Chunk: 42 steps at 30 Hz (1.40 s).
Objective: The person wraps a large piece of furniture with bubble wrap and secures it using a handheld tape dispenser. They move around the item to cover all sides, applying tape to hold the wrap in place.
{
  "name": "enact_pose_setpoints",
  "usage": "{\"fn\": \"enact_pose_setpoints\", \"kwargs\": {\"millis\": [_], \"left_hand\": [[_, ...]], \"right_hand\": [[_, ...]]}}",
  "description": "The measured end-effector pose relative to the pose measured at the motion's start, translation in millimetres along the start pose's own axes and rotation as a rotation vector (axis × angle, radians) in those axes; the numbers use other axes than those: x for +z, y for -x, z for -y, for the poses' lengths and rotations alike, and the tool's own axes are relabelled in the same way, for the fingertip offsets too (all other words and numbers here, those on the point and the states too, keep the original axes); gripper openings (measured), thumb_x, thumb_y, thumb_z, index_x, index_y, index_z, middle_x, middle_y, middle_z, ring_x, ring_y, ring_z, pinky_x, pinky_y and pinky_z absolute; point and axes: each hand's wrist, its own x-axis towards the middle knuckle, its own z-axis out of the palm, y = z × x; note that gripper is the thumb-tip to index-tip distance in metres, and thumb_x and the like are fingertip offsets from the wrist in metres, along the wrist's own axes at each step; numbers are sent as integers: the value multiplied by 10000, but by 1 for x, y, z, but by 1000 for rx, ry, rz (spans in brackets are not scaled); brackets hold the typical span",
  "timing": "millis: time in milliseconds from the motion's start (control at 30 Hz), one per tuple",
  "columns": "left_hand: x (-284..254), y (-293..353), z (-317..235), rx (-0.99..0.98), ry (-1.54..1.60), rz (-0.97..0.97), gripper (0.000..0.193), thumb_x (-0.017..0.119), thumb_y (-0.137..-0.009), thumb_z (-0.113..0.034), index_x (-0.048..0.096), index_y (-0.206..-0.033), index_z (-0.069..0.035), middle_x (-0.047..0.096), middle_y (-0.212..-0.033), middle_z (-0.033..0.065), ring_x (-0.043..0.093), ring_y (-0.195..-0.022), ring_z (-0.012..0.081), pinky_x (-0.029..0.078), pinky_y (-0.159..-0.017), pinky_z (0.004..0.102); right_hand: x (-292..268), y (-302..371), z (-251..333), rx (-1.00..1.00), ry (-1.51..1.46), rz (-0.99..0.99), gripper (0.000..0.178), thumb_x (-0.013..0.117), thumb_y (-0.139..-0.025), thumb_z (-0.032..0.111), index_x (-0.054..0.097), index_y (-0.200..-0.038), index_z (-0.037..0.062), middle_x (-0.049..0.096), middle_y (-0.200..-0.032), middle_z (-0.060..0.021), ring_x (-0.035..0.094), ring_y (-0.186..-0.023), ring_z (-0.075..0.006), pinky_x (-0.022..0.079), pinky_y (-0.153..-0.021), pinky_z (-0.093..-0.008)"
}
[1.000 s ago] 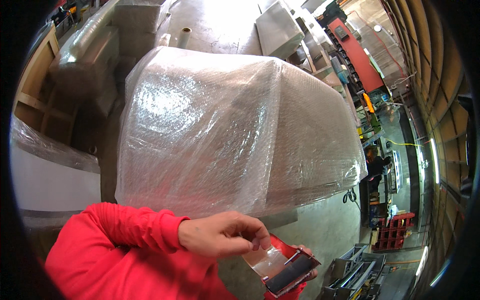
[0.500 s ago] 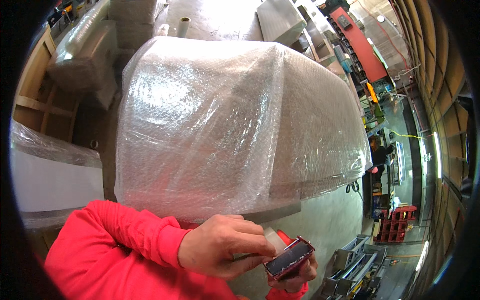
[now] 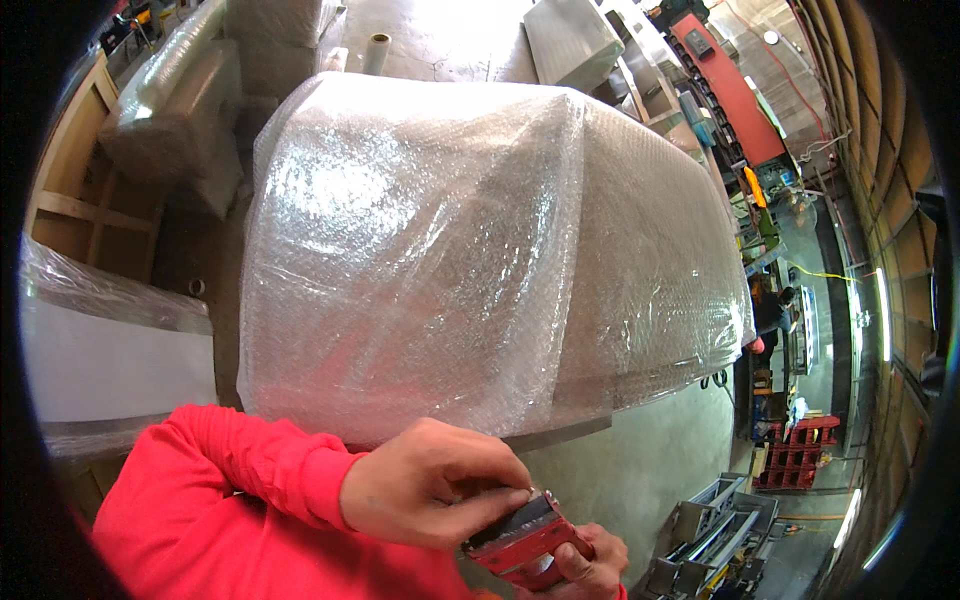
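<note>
My right hand (image 3: 596, 562) grips a red tape dispenser (image 3: 530, 550) low in the head view, its thumb along the red side. The dispenser is tilted, with a dark flat face toward the upper left. Reaching in from the left, my left hand (image 3: 435, 480) has thumb and fingers pinched together against that dark face; what lies between the fingertips is too small to make out. Just beyond both hands stands a large block-shaped load covered in clear bubble wrap (image 3: 410, 260), with overlapping sheets and a vertical seam right of its middle.
At left lie a plastic-wrapped white panel (image 3: 120, 350) and a wooden frame (image 3: 75, 165). A cardboard tube (image 3: 377, 52) stands behind the load. To the right are a red-topped bench (image 3: 730, 90), stacked red bins (image 3: 800, 455), a grey metal tool rack (image 3: 710, 540) and a distant person (image 3: 770, 310).
The tape dispenser has turned in my right hand, so its red side now shows more. My left fingers have shifted slightly left with it. The bubble-wrapped load appears slightly farther right.
</note>
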Motion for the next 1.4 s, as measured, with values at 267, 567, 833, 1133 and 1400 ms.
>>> {"fn": "enact_pose_setpoints", "kwargs": {"millis": [267, 567, 833, 1133, 1400], "left_hand": [[-94, -3, -1, -69, -16, -550, 80, 686, -956, -45, 732, -995, 6, 677, -799, 13, 599, -712, 65, 485, -635, 227], [-48, -78, 91, 224, -1077, -498, 405, 812, -815, -180, 690, -1201, -172, 645, -1103, 106, 616, -1036, 298, 427, -930, 443], [-66, -85, 86, 71, -940, -445, 556, 815, -836, -310, 615, -1346, -217, 585, -1185, 98, 567, -1132, 305, 398, -941, 475], [-39, -69, 87, 563, -1214, -169, 555, 721, -846, -195, 604, -1387, -151, 584, -1368, 100, 545, -1284, 289, 341, -1138, 482], [31, -69, 142, 931, -1880, 565, 723, 416, -979, -335, 288, -1591, 26, 280, -1683, 113, 220, -1569, 260, 100, -1300, 485]], "right_hand": [[-36, -94, 74, 246, 363, 290, 827, 857, -663, 182, 602, -1449, 161, 670, -956, -160, 662, -752, -336, 571, -677, -414], [-37, -98, 60, 567, 745, 427, 830, 757, -732, 253, 504, -1520, 189, 627, -866, -202, 677, -789, -380, 575, -718, -474], [-44, -50, 30, 527, 743, 343, 926, 812, -700, 254, 456, -1554, 281, 597, -876, -168, 659, -793, -367, 568, -713, -474], [-47, -8, 11, 680, 849, 384, 942, 809, -693, 258, 444, -1558, 336, 596, -876, -158, 666, -777, -365, 569, -693, -473], [-19, -39, 18, 764, 1021, 467, 715, 795, -674, 272, 648, -1362, 144, 611, -847, -131, 678, -740, -306, 553, -608, -440]]}}
